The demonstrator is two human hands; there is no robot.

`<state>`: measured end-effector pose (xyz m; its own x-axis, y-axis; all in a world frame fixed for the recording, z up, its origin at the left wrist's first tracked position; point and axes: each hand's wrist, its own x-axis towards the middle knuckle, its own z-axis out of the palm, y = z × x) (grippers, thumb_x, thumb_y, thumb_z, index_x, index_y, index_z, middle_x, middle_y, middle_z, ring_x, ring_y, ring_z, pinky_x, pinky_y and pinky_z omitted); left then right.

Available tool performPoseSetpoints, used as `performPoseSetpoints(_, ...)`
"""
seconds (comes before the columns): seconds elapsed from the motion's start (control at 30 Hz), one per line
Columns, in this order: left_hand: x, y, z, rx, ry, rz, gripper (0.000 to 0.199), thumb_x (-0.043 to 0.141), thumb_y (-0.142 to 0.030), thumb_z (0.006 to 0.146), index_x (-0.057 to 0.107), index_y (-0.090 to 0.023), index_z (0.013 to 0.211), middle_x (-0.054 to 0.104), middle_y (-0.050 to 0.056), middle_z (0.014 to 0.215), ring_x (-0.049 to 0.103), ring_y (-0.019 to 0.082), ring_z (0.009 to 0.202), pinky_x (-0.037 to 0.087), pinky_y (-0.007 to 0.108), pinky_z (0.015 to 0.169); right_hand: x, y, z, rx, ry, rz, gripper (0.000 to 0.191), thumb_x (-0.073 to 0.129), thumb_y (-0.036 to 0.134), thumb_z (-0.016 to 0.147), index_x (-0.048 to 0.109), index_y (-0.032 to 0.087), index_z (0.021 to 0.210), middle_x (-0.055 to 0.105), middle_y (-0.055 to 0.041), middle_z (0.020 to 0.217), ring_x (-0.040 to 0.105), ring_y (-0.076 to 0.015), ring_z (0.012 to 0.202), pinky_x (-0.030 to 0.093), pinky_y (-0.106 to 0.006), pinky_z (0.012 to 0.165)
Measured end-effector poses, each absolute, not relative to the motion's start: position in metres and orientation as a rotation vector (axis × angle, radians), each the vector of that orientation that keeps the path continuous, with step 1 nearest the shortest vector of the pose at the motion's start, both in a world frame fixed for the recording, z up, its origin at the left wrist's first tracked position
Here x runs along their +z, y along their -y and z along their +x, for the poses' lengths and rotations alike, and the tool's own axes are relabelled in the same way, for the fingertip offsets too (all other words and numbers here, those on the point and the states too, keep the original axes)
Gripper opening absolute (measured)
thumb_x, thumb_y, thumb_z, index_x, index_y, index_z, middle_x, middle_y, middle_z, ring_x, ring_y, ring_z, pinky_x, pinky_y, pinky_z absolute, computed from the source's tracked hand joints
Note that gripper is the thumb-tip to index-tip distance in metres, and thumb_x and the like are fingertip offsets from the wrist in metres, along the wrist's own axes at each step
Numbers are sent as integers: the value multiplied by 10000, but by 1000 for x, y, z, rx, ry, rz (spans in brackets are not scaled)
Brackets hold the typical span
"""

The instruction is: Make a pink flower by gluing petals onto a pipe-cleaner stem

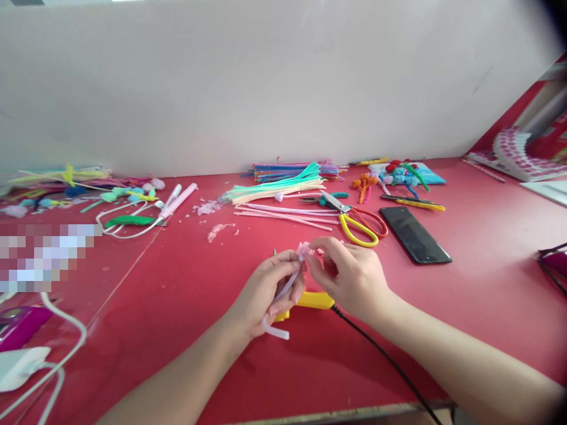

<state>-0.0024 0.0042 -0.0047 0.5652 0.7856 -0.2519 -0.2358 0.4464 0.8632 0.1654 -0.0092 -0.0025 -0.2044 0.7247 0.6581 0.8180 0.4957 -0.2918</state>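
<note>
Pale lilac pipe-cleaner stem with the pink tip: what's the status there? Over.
Left fingers gripping pale lilac pipe-cleaner stem. Right fingers at its frilly pink tip. Yellow plastic tool with black cord beneath, apparently not blocking.

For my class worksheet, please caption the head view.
Left fingers hold a lilac fuzzy stem, its pink ruffled tip beside the right fingers.

Tabletop [190, 283] open centre-left; scissors [348, 210], phone [415, 235] obstruct ahead right.

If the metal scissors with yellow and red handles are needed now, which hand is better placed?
Probably the right hand: it is nearer the scissors, while the left hand holds the thin, pale lilac stem.
</note>
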Motion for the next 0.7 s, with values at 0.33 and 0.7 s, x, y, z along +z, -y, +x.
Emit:
performPoseSetpoints(0.33,-5,-6,-2,682,-725,881,152,424,-230,894,532,-165,809,547,-41,469,213,3,244,92,145,277,1,10,167,264,1840,-1341,85,523,236,851,598,205,827,487,76,491,401,-61,410,308,-183,451)
performPoseSetpoints(0.7,-8,-6,-4,668,-715,899,153,417,-219,903,523,-166,807,541,-45,474,203,3,245,79,155,274,4,9,167,304,1834,-1347,67,550,222,836,604,190,813,466,82,488,374,-55,416,296,-172,458)
